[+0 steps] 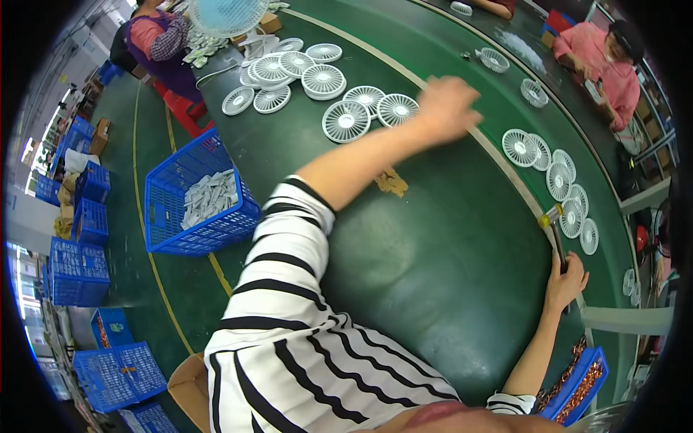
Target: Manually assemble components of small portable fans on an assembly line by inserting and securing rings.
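My left hand reaches over the table past its light edging strip, fingers apart and holding nothing visible. Nearest to it on the left are white round fan grilles, lying flat, with a larger overlapping group beyond. At the right edge of the work table, my right hand is closed around the dark handle of a small hammer with a yellow head. Just past the hammer head, more white grilles lie in an overlapping row on the green belt.
A blue crate of pale parts stands left of the green table. Low at right is a blue bin of copper-coloured pieces. A brown patch marks the tabletop. Co-workers sit at far left and across the belt.
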A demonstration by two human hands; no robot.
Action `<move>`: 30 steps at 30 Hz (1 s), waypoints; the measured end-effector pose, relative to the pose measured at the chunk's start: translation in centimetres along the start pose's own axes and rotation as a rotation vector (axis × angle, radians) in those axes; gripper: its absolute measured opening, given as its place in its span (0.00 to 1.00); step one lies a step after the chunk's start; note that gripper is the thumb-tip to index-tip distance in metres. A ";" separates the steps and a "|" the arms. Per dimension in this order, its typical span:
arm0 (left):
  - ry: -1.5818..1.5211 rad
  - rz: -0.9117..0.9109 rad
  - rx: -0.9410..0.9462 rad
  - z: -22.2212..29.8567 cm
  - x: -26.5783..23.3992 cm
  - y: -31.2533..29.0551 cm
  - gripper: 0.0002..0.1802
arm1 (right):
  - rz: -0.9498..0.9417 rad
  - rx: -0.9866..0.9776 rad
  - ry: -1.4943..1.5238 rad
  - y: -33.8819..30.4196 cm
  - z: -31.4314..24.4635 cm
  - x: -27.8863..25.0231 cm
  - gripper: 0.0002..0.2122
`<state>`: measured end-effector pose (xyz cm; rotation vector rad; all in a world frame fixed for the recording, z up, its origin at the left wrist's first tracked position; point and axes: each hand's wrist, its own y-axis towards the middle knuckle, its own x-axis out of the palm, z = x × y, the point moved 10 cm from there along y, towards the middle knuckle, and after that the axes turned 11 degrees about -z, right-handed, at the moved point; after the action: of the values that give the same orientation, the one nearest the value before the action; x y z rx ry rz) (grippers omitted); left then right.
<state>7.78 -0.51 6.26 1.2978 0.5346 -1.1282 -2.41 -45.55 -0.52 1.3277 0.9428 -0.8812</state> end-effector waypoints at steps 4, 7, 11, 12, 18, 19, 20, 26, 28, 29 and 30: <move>0.315 0.167 -0.269 -14.6 -7.7 -2.5 0.27 | -0.001 -0.019 0.013 -1.0 -1.4 0.1 0.14; 0.380 0.038 -0.684 -25.7 -12.2 -6.3 0.35 | -0.128 0.078 -0.010 0.3 1.0 0.6 0.15; -0.297 -0.178 -0.716 -37.1 -10.4 -12.8 0.46 | -0.113 0.049 0.043 0.9 0.2 1.1 0.16; -0.338 -0.178 -0.656 -36.1 -9.6 -12.3 0.45 | -0.144 0.081 0.050 0.6 0.7 1.2 0.16; -0.360 -0.221 -0.308 -26.3 -6.3 -12.4 0.39 | -0.071 0.045 0.045 0.6 0.4 0.3 0.16; -0.172 -0.113 -0.297 -24.3 -6.4 -12.8 0.38 | -0.071 0.047 0.034 0.6 0.4 0.2 0.16; -0.172 -0.076 -0.274 -22.2 -6.4 -13.5 0.38 | -0.075 0.040 0.056 0.8 0.2 0.3 0.16; -0.301 -0.122 -0.081 -10.5 -5.1 -15.3 0.36 | -0.027 0.005 0.119 0.7 0.2 0.0 0.15; -0.291 -0.004 0.011 -7.8 -6.8 -15.3 0.33 | -0.023 0.013 0.148 0.7 0.3 0.0 0.15; -0.338 0.066 0.070 -7.6 -7.8 -14.5 0.30 | -0.023 0.021 0.167 0.7 0.4 0.0 0.15; -0.382 0.135 0.128 -7.8 -9.1 -13.5 0.26 | -0.023 0.028 0.188 0.7 0.5 0.1 0.16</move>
<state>-5.66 11.51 5.56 1.1684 0.0921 -1.2728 -1.70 -45.97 -0.34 1.4448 1.0964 -0.7990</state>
